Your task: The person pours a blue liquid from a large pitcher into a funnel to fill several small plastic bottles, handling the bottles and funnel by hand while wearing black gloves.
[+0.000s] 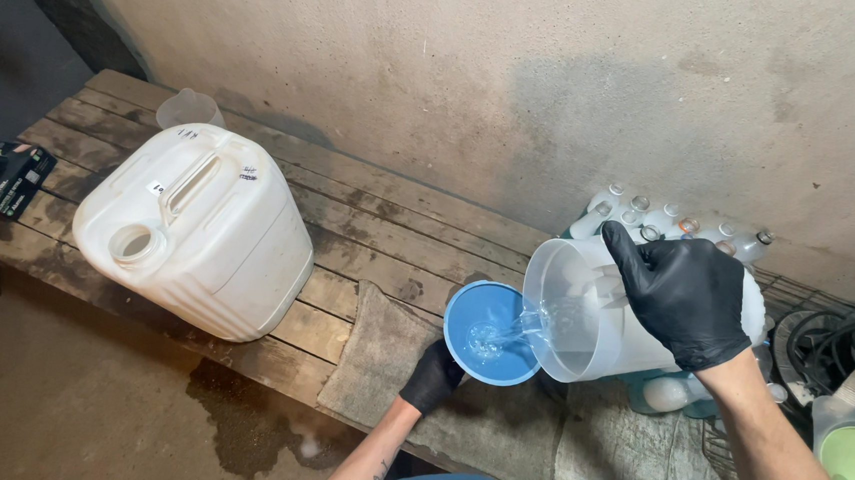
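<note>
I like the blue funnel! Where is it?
The blue funnel is in the lower middle of the head view, over the grey cloth, held by the left hand, right under the tipped clear jug.

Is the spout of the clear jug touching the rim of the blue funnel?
Cannot tell. In the head view the clear jug tilts over the blue funnel, and its spout overlaps the rim, so neither contact nor a gap shows plainly.
</note>
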